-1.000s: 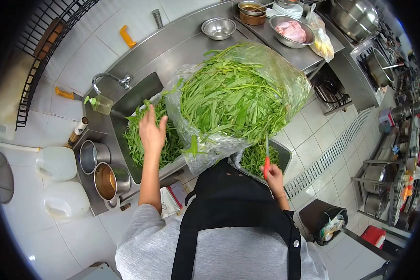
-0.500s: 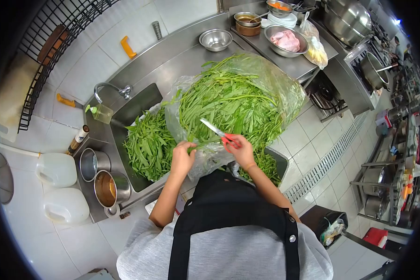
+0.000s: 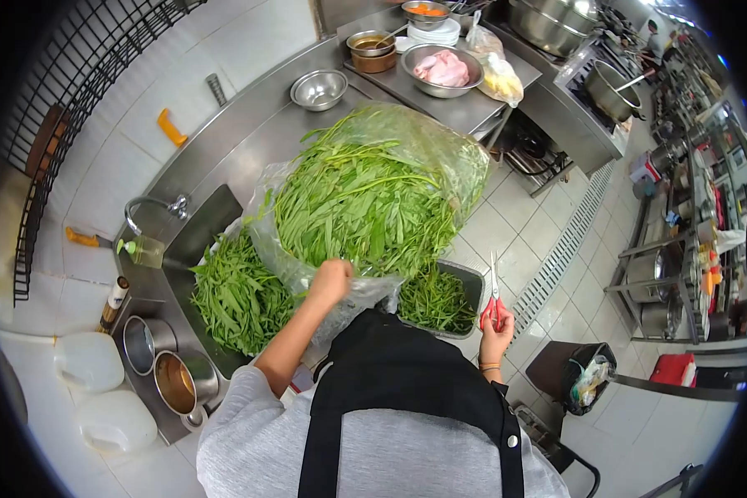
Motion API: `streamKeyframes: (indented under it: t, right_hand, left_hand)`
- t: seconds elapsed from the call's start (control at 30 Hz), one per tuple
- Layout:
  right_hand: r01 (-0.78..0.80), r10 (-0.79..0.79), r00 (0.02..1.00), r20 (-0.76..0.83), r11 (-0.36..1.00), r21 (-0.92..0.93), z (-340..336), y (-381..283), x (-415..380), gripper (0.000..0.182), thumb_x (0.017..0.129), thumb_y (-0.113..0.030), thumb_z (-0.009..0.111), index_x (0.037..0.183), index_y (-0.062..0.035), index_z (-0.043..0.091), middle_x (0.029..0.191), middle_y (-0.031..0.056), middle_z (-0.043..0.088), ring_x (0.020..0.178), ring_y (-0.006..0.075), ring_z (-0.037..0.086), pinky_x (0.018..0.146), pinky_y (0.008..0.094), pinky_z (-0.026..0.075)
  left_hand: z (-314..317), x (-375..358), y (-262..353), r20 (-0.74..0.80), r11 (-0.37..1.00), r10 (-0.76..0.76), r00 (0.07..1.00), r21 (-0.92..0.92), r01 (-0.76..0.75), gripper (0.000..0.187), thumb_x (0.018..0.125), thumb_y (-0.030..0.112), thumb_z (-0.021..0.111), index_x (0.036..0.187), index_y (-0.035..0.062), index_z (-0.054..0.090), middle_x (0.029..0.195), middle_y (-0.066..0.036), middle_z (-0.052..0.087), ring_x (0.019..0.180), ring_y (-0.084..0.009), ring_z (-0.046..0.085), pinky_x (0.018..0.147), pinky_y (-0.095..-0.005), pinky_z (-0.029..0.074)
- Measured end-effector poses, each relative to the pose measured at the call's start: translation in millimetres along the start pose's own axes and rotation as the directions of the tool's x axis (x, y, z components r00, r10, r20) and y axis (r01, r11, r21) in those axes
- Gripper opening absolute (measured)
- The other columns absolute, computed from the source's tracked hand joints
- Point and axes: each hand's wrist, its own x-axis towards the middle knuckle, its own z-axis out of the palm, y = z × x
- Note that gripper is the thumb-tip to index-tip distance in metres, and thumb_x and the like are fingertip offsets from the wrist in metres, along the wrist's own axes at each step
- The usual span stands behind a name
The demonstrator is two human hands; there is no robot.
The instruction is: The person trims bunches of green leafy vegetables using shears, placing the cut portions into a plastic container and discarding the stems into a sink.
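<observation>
My right hand (image 3: 496,334) is wrapped round the red handles of a pair of scissors (image 3: 495,290), off to the right, with the blades pointing up and away from me. My left hand (image 3: 332,282) is closed at the near edge of a big clear plastic bag (image 3: 465,162). Whatever its fingers hold is hidden. Long-stemmed leafy greens (image 3: 365,199) fill the open bag. More cut leaves (image 3: 241,295) are heaped at the sink on the left. Green stems (image 3: 436,300) lie in a grey bin (image 3: 476,286) between the bag and the scissors.
A steel sink (image 3: 187,278) with a faucet (image 3: 174,207) is at left, beside pots (image 3: 187,382) and jugs (image 3: 116,419). Behind the bag stand a steel bowl (image 3: 319,90) and a bowl of raw meat (image 3: 442,69). A lined trash bin (image 3: 568,373) stands right.
My right hand has swung right with the scissors, away from the greens and past the grey bin. My left hand has closed into a fist near the bag's edge. The view has shifted.
</observation>
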Motion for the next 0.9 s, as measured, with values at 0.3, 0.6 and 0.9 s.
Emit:
streamKeyframes:
  t: [0.3, 0.6, 0.9]
  right_hand:
    - [0.013, -0.009, 1.000, -0.027, 0.987, 0.162, 9.8, 4.4, -14.0, 0.023, 0.077, 0.006, 0.060, 0.096, -0.0023, 0.050, 0.095, 0.0027, 0.056, 0.083, 0.0078, 0.055, 0.073, 0.0221, 0.047]
    - [0.001, 0.008, 0.999, -0.053, 0.986, 0.164, 14.6, -0.8, -5.3, 0.024, 0.077, 0.006, 0.060, 0.097, -0.0031, 0.049, 0.094, 0.0021, 0.057, 0.081, 0.0071, 0.056, 0.071, 0.0207, 0.047]
    - [-0.023, 0.014, 0.998, 0.063, 0.990, 0.143, 36.1, -1.3, -3.2, 0.021, 0.081, 0.003, 0.058, 0.100, -0.0025, 0.050, 0.093, 0.0027, 0.058, 0.081, 0.0071, 0.055, 0.071, 0.0195, 0.045]
  left_hand:
    - [-30.4, 46.9, 134.8, -0.331, 0.909, 0.357, 0.873, -0.093, -0.407, 0.030, 0.071, 0.014, 0.067, 0.100, 0.0066, 0.060, 0.102, -0.014, 0.055, 0.094, -0.0319, 0.054, 0.083, -0.0380, 0.045]
    - [-111.0, 137.0, -23.2, -0.604, 0.973, -0.138, 0.784, 0.065, 0.221, 0.012, 0.078, 0.009, 0.057, 0.082, -0.0016, 0.059, 0.091, -0.023, 0.060, 0.081, -0.0352, 0.059, 0.069, -0.0423, 0.049]
    - [-76.1, 86.3, 49.5, -0.645, 0.981, 0.086, 0.759, -0.079, -0.179, 0.017, 0.073, 0.010, 0.065, 0.083, -0.0025, 0.060, 0.082, -0.021, 0.060, 0.079, -0.0376, 0.057, 0.071, -0.0424, 0.046]
